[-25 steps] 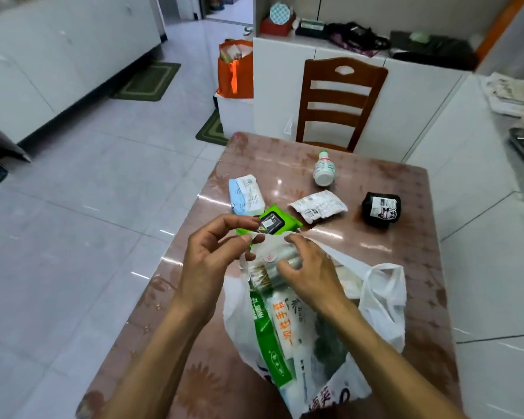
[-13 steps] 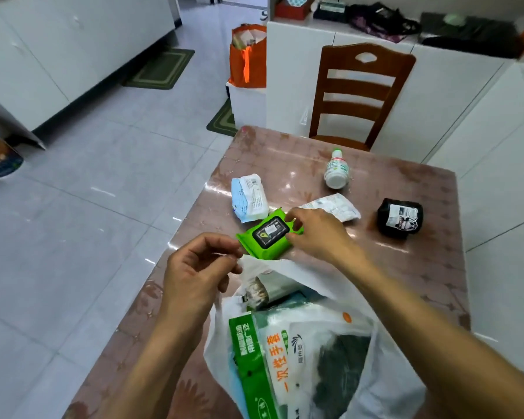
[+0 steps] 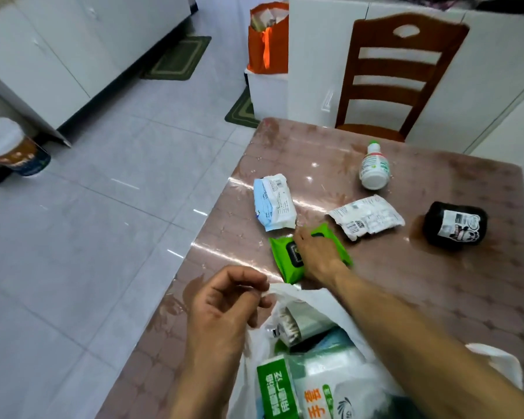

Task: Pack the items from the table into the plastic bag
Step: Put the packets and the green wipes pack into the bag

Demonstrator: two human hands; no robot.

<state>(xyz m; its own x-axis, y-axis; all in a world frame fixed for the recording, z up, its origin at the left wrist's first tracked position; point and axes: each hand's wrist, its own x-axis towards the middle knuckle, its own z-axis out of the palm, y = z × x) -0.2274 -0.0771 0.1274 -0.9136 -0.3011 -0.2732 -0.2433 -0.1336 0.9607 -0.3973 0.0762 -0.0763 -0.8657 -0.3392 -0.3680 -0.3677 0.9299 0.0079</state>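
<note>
Since the earlier frame the right hand point(image 3: 316, 255) has lowered onto the green wipes pack point(image 3: 288, 261), fingers curled over its black lid, flat on the table point(image 3: 436, 297). Left hand point(image 3: 224, 309) pinches the white plastic bag point(image 3: 321, 300) rim.

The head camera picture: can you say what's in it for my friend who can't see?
A person's right hand grips a green wet-wipe pack lying on a glossy brown table, while the left hand pinches the rim of a white plastic bag already holding packets. A blue-white tissue pack, white bottle, white sachet and black roll lie beyond.
</note>
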